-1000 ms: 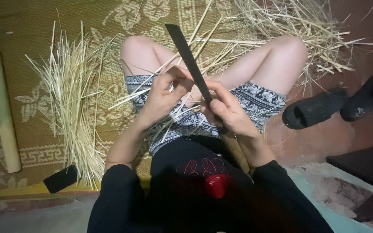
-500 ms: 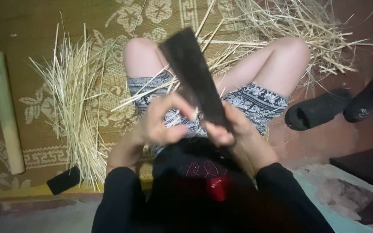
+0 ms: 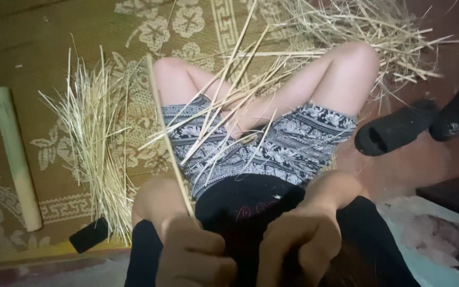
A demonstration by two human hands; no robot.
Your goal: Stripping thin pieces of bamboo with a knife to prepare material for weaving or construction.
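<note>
The person sits on a patterned mat (image 3: pixel 134 21) with both hands held up close to the camera. The left hand (image 3: pixel 195 252) has its grip closed tight around a thin pale strip (image 3: pixel 168 141) of straw or split cane, which sticks up and away from the fist, over the patterned shorts (image 3: pixel 293 146). The right hand (image 3: pixel 301 242) is curled into a fist just right of the left hand, but it is blurry, and I cannot tell if it holds anything.

Many loose strips (image 3: pixel 224 114) lie across the shorts, so some pieces are already cut or pulled apart. A neat bunch of fine straw (image 3: pixel 94 143) lies to the left of the shorts. A big messy heap of straw (image 3: pixel 357 32) sits beyond the knees (that looks like a lot left to go through). A green stick (image 3: pixel 17 157) lies further left than the bunch, and black sandals (image 3: pixel 399 130) rest to the right of the shorts.
</note>
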